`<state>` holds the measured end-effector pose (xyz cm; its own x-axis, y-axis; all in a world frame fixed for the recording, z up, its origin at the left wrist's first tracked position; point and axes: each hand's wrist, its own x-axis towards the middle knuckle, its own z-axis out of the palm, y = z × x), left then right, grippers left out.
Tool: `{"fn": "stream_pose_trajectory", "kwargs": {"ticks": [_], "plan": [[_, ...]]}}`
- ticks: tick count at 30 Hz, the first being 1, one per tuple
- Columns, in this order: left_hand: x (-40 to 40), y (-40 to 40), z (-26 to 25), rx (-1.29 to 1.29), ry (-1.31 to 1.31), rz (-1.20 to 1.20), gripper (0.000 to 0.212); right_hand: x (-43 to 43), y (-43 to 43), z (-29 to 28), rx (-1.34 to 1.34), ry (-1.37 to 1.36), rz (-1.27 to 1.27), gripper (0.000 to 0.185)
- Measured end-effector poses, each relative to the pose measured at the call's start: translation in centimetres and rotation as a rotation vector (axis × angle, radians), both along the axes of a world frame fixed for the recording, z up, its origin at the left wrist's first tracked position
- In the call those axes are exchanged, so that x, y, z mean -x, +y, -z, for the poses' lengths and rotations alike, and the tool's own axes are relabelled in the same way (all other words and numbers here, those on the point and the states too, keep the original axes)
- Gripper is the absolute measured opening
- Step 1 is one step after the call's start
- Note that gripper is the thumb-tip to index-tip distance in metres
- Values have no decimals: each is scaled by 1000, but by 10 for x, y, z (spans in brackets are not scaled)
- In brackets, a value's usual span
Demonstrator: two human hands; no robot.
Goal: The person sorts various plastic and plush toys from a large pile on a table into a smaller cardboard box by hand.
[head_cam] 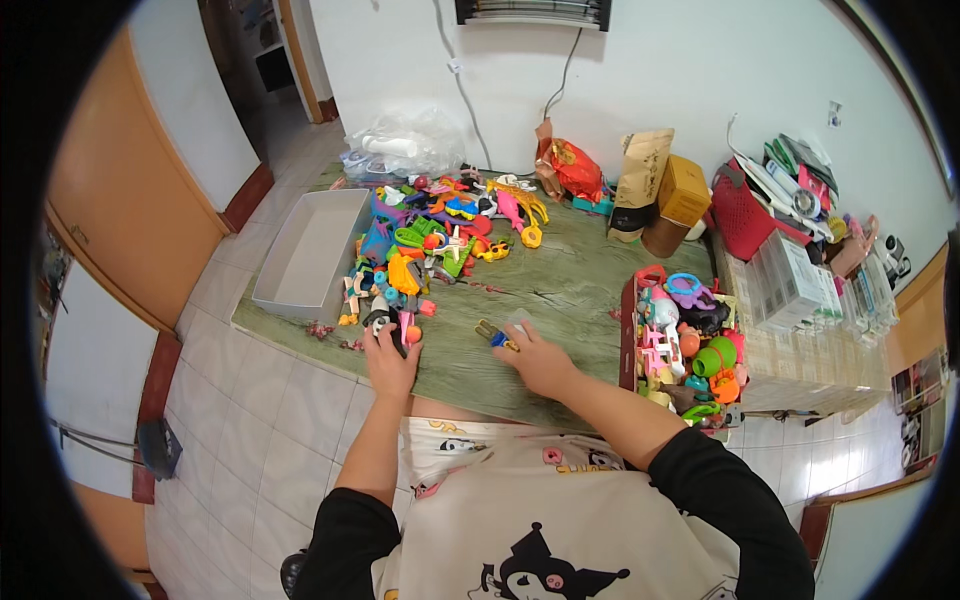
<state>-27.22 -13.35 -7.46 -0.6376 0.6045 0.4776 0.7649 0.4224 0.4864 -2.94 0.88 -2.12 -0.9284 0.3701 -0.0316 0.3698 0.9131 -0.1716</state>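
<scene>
My left hand (pixel 391 364) rests at the near edge of the toy pile, its fingers curled around a black-and-white toy (pixel 381 321). Beside its thumb lies a pink toy (pixel 406 321) with an orange ball (pixel 413 334). Over the middle of the table, my right hand (pixel 541 361) has its thumb and fingers on a small blue-and-yellow toy figure (pixel 496 337); the palm hides part of it. A pale translucent piece (pixel 519 316) shows just past the right fingertips. Many mixed plastic toys (pixel 442 225) are heaped at the left back.
A grey-white open box (pixel 304 251) stands left of the heap. On the right, a dark red box (pixel 628 345) is packed with toys. Along the back are a plastic bag (pixel 405 146), a red bag (pixel 576 171), a kraft pouch (pixel 641 180) and a yellow box (pixel 684 191).
</scene>
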Motion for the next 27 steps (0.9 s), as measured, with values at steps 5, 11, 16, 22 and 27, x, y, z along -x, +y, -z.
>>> {"fn": "stream_pose_trajectory", "kwargs": {"ticks": [5, 11, 16, 22, 27], "plan": [[-30, 18, -3, -78, -135, 77, 52, -17, 13, 13, -106, 136, 46, 37], [-44, 27, -12, -63, -96, 84, 53, -29, 15, 7, -117, 206, 91, 26], [-57, 30, -38, 10, 106, 94, 56, -36, 12, 3, -88, 186, 143, 27], [-41, 32, -33, 104, 175, 195, 37, -35, 15, 0, -25, 214, 175, 33], [-36, 23, -30, 53, 145, 305, 43, -35, 16, -23, 36, 278, 235, 38]]}}
